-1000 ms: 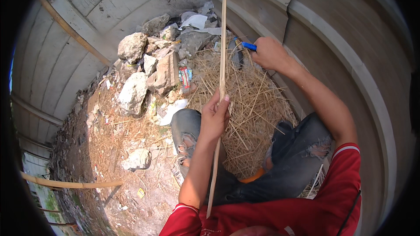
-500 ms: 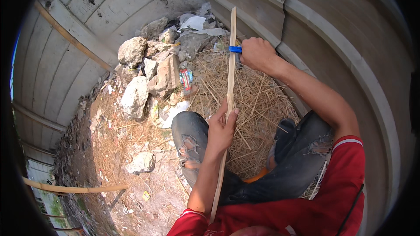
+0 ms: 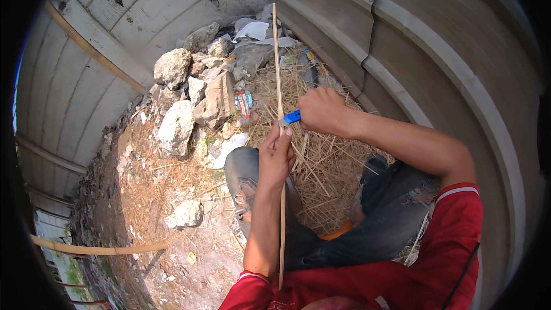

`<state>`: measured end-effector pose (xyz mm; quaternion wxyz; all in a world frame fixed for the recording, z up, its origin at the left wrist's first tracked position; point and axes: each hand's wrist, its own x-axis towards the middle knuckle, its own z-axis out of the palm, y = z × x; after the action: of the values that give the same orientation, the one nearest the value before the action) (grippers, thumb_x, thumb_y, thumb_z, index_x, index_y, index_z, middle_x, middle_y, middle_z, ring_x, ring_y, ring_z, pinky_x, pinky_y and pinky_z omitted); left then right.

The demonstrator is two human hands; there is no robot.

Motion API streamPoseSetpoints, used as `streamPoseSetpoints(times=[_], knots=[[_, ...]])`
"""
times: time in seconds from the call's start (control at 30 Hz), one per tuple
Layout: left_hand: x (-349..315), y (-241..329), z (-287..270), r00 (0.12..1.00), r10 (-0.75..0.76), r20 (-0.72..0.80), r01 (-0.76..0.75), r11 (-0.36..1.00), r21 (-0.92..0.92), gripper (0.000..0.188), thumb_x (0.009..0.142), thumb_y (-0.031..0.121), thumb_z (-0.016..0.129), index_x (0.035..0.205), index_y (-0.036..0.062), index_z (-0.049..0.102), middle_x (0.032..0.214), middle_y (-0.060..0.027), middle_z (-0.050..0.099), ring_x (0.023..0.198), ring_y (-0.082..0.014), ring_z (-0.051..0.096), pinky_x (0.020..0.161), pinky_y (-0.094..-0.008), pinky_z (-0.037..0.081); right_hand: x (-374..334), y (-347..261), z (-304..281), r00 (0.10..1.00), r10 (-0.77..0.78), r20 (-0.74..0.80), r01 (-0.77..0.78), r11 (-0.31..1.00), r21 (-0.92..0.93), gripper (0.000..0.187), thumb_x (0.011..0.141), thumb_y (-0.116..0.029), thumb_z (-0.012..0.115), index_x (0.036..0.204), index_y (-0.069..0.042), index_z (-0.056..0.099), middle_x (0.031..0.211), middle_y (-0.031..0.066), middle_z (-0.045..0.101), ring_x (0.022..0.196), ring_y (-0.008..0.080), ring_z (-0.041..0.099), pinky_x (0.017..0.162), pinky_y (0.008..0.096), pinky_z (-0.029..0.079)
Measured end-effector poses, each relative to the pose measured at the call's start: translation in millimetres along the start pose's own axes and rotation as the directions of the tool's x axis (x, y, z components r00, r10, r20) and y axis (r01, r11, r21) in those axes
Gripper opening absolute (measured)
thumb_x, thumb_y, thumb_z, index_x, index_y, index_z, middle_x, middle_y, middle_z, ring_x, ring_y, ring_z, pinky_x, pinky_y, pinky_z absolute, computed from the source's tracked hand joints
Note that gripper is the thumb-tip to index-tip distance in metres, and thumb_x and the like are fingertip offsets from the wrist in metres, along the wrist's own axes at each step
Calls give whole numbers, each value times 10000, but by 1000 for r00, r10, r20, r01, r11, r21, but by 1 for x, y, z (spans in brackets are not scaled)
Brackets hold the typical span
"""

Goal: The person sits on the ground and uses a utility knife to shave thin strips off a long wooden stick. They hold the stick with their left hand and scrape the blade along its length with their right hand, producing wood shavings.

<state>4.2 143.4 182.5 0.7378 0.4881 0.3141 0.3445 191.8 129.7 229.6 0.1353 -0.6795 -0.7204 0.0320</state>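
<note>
A long, thin pale strip (image 3: 278, 63), which looks like bamboo or wood, runs upright in front of me from the stones down to my shirt. My left hand (image 3: 275, 158) is closed around it near its middle, thumb pointing up. Just above that thumb, the blade of a blue utility knife (image 3: 292, 117) meets the strip's right side. My right hand (image 3: 325, 112) grips the knife's handle, its fingers wrapped round so that most of the handle is hidden.
Straw-like shavings (image 3: 327, 161) cover the ground between my knees. Beyond my left knee lie several rough stones (image 3: 174, 120) and scattered litter. A corrugated metal wall (image 3: 447, 74) curves close along my right side; a bamboo pole (image 3: 103, 249) juts in from the left.
My right hand has drawn the knife down along the strip toward my left hand. The strip's upper end has swung left and now looks narrower; my left hand has shifted slightly left.
</note>
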Motion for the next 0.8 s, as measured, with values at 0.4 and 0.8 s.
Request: streamPoseSetpoints(times=[0.4, 0.8], knots=[[-25, -17, 14, 999, -53, -10, 54, 995, 80, 432, 1047, 205, 567, 1453, 75, 495, 606, 101, 358, 463, -10, 312, 415, -204, 249, 56, 59, -10, 963, 224, -151, -238, 968, -80, 248, 800, -193, 634, 879, 18, 735, 907, 255, 717, 889, 450, 711, 775, 527, 576], [-89, -43, 38, 970, -153, 188, 117, 975, 191, 577, 1043, 123, 566, 1534, -61, 326, 1177, -53, 603, 1025, -67, 548, 878, -217, 439, 75, 193, -36, 686, 682, -253, -688, 721, 81, 317, 863, -210, 640, 1066, 18, 726, 1120, 240, 709, 1080, 425, 682, 910, 497, 556]])
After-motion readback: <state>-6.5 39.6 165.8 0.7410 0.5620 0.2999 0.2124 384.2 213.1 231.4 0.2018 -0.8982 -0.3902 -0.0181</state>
